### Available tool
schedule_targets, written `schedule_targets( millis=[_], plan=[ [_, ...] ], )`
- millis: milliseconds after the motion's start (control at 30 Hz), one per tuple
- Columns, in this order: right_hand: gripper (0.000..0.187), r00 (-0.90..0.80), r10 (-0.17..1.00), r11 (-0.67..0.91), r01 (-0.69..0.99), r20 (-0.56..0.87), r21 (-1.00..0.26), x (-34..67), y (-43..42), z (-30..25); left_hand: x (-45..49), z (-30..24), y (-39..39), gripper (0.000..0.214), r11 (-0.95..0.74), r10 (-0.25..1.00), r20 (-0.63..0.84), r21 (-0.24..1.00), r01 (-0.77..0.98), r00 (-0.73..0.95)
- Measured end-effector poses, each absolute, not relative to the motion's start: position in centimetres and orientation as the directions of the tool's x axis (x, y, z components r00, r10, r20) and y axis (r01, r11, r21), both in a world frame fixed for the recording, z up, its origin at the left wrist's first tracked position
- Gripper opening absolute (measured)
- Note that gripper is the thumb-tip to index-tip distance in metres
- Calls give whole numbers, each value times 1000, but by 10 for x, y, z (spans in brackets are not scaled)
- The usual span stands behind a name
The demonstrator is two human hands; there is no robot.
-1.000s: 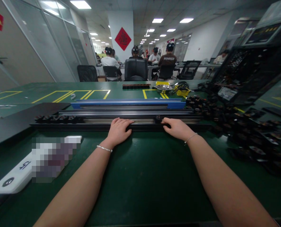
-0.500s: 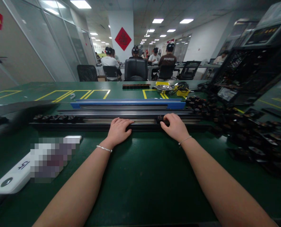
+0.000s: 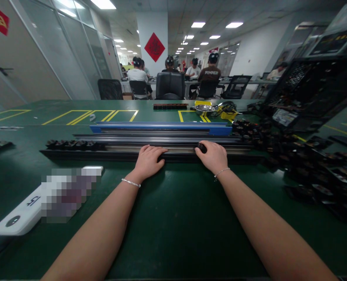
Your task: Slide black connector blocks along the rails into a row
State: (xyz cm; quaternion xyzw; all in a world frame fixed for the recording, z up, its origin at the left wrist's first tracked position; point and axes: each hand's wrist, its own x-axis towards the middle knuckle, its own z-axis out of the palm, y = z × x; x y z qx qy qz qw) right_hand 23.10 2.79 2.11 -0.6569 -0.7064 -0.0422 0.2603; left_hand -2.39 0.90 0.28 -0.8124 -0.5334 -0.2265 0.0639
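Observation:
A long black rail (image 3: 123,156) with a pale metallic channel lies crosswise in front of me. My left hand (image 3: 148,162) rests over its middle, fingers stretched along the top and thumb apart at the near side. Farther right, my right hand (image 3: 214,157) pinches a small black block (image 3: 202,147) between thumb and fingers at the rail's channel. Whether the block touches the rail is hard to see. Several similar black blocks (image 3: 71,144) sit in a row on the rail's left end.
Behind the rail lie more dark rails (image 3: 158,139) and a blue bar (image 3: 161,128). Black parts (image 3: 316,168) are heaped at right, below a black frame (image 3: 302,86). A white device (image 3: 24,214) lies at left. A metal bowl (image 3: 204,110) stands farther back. People sit beyond the table.
The view has shifted slightly. My right hand has moved a little left, and its fingers now close around the small black block. My left hand stays on the rail.

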Motion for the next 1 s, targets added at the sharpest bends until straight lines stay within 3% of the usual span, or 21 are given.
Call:
schedule_targets(
  millis=[1000],
  plan=[
    [29,30,911,95,955,410,-282,234,31,22,-24,3,10,38,-425,841,424,134,895,336]
  ],
)
